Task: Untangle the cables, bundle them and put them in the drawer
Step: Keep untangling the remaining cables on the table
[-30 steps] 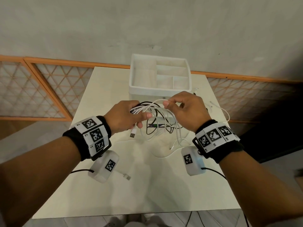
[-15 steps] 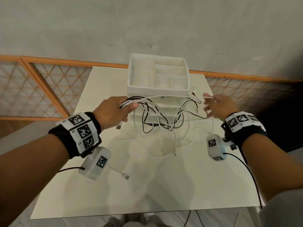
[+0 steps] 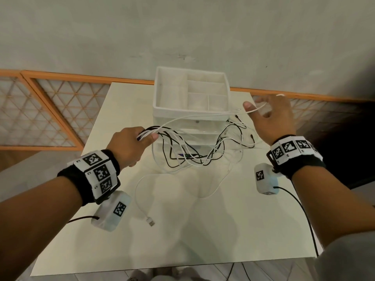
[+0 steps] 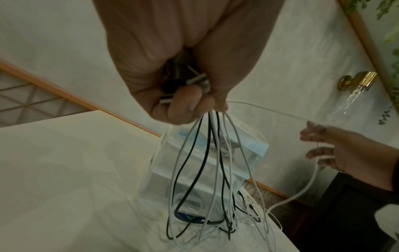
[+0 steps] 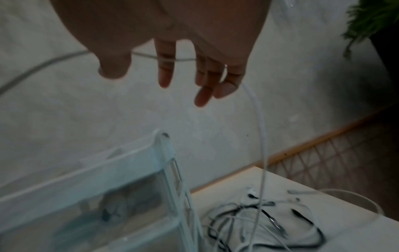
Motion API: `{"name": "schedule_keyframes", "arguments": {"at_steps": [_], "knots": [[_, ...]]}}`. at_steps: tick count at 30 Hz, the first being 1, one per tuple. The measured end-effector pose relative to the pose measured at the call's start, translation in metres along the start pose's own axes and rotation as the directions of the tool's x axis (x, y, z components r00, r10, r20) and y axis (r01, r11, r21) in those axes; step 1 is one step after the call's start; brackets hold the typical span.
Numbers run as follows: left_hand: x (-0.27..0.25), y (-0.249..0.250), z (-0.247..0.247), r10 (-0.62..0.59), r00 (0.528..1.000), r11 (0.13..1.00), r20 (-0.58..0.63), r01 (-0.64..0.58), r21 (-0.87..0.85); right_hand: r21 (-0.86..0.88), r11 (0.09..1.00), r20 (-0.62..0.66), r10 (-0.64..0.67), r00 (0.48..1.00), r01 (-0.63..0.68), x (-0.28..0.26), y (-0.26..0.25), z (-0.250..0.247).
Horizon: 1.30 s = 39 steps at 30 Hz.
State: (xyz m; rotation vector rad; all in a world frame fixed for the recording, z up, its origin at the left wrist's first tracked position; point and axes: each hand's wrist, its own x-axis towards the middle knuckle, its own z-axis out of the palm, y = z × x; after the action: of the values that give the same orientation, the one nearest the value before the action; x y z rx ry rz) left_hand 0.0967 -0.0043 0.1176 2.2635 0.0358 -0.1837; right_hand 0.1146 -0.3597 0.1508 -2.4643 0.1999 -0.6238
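Fingers [image 4: 185, 100] of left hand [image 3: 129, 147] clench cables [image 3: 190, 151] beside drawer unit [image 3: 191, 106].

Cable ends [image 4: 185, 81] buried inside the left hand [image 4: 183, 56], drawer unit [image 5: 121, 192] blurred and cut by the right wrist view's lower edge, its contents indistinct, white cable [image 5: 257, 119] smeared past the right hand [image 5: 172, 34], tangle crossings unresolvable.

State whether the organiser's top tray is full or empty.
Empty: the head view shows every compartment of the top tray bare, with the cables outside it.
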Motion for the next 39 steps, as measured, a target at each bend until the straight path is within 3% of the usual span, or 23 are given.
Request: {"name": "schedule_keyframes", "arguments": {"at_steps": [3, 5, 8, 10, 12, 13, 15, 19, 21, 25, 28, 32, 35, 38, 39], "knots": [[0.0, -0.003, 0.004, -0.038, 0.999, 0.999, 0.011, 0.038, 0.024, 0.109, 0.983, -0.082, -0.142, 0.986, 0.151, -0.001, -0.017, -0.004], [0.001, -0.003, 0.006, -0.067, 0.998, 0.998, 0.006, 0.067, -0.003, 0.138, 0.974, -0.115, -0.165, 0.98, 0.18, 0.001, -0.02, -0.003], [0.003, -0.005, 0.005, -0.099, 0.994, 0.991, -0.052, 0.094, -0.093, 0.087, 0.994, -0.156, 0.082, 0.984, -0.069, 0.006, 0.0, 0.004], [0.004, -0.004, 0.001, -0.11, 0.989, 0.985, -0.103, 0.095, -0.143, -0.009, 0.939, -0.023, 0.342, 0.939, -0.342, 0.007, 0.023, 0.009], [0.005, -0.001, 0.0, -0.11, 0.988, 0.981, -0.112, 0.09, -0.169, -0.153, 0.882, 0.171, 0.468, 0.867, -0.446, 0.006, 0.036, 0.014], [0.004, 0.001, 0.0, -0.106, 0.99, 0.981, -0.096, 0.088, -0.172, -0.195, 0.887, 0.249, 0.457, 0.854, -0.418, 0.004, 0.036, 0.016], [0.004, 0.004, 0.003, -0.097, 0.994, 0.98, -0.044, 0.088, -0.177, -0.162, 0.941, 0.297, 0.333, 0.895, -0.296, 0.001, 0.028, 0.018], [0.004, 0.01, 0.011, -0.09, 0.995, 0.986, 0.047, 0.096, -0.137, 0.152, 0.988, 0.123, -0.026, 0.992, 0.007, -0.001, -0.008, 0.005], [0.005, 0.012, 0.014, -0.088, 0.994, 0.988, 0.06, 0.094, -0.119, 0.198, 0.972, 0.058, -0.14, 0.989, 0.126, 0.004, -0.016, 0.0], [0.008, 0.013, 0.016, -0.084, 0.995, 0.989, 0.05, 0.089, -0.119, 0.195, 0.962, 0.103, -0.214, 0.971, 0.192, 0.009, -0.007, -0.002], [0.011, 0.01, 0.014, -0.103, 0.995, 0.99, -0.004, 0.102, -0.1, 0.146, 0.978, 0.112, -0.165, 0.98, 0.148, 0.012, 0.003, -0.003], [0.017, 0.006, 0.012, -0.129, 0.989, 0.986, -0.069, 0.121, -0.119, -0.016, 1.0, 0.408, 0.023, 0.913, -0.018, 0.008, 0.016, 0.003], [0.018, 0.009, 0.016, -0.136, 0.99, 0.987, -0.032, 0.133, -0.091, -0.003, 0.998, 0.247, 0.066, 0.967, -0.067, 0.01, 0.019, 0.004], [0.018, 0.01, 0.02, -0.137, 0.991, 0.988, -0.005, 0.136, -0.079, 0.155, 0.951, 0.401, 0.187, 0.897, -0.267, 0.014, 0.019, 0.007], [0.018, 0.011, 0.021, -0.138, 0.99, 0.987, 0.0, 0.137, -0.081, 0.198, 0.934, 0.389, 0.205, 0.898, -0.299, 0.015, 0.02, 0.008]]}}
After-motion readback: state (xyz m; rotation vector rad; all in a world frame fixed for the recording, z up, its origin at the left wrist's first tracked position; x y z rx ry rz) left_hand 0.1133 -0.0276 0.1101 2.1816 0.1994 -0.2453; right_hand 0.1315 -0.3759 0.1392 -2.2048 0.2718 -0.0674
